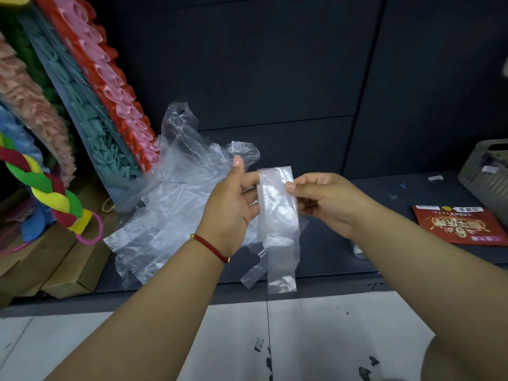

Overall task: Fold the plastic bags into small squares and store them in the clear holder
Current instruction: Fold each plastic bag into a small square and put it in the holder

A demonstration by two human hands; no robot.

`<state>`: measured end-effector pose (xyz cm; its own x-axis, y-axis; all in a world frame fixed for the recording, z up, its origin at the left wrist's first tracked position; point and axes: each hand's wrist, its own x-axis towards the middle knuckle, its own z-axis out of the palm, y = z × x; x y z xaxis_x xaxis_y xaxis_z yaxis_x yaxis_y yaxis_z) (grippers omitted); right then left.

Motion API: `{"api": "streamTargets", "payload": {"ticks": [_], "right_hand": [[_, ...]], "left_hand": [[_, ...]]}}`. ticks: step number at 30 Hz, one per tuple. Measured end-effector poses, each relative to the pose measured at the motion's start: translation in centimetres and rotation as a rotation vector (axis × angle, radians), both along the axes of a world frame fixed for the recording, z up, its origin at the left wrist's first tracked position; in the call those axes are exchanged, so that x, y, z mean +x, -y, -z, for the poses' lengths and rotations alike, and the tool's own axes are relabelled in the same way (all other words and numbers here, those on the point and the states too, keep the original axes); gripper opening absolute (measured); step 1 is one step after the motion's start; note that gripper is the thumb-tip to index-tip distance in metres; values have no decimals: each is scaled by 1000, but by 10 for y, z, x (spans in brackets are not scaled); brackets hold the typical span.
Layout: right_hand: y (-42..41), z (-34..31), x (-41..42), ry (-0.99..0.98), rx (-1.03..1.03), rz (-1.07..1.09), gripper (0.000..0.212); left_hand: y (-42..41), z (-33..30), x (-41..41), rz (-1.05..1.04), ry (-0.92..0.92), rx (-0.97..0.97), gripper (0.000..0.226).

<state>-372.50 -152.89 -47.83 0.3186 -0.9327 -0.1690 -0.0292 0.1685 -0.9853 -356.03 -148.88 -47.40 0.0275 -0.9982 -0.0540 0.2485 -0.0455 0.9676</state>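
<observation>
A clear plastic bag folded into a long narrow strip (279, 215) hangs upright in front of the dark shelf. My left hand (232, 207) grips the strip's upper left edge, thumb raised. My right hand (327, 199) pinches the upper right edge between thumb and fingers. The strip's lower end dangles free below both hands. A loose pile of several clear plastic bags (170, 193) lies on the shelf behind and to the left. A ribbed greyish holder (483, 171) stands at the far right edge, partly cut off.
Colourful fabric mats and a braided rope (55, 193) lean at the left over brown cardboard boxes (55, 265). A red printed packet (459, 224) lies on the dark shelf (398, 188) at the right. Pale floor tiles (316, 339) show below the shelf edge.
</observation>
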Motion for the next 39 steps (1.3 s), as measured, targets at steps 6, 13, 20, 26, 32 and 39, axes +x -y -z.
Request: {"api": "streamTargets", "payload": {"ticks": [6, 13, 20, 26, 32, 39], "right_hand": [[0, 4, 1, -13, 14, 72, 11], [-1, 7, 6, 14, 15, 67, 14], [-4, 5, 9, 45, -13, 53, 11], [-7, 3, 9, 58, -62, 54, 12], [-13, 4, 12, 38, -126, 141, 12], [-14, -1, 10, 151, -107, 180, 32]], "left_hand": [[-3, 0, -2, 21, -230, 99, 67], [-4, 2, -8, -42, -253, 50, 20], [-5, 2, -12, -73, -207, -37, 20], [-3, 4, -13, -217, -241, 12, 9], [-4, 4, -17, -308, -199, 3, 15], [-4, 3, -20, -276, -189, -20, 20]]}}
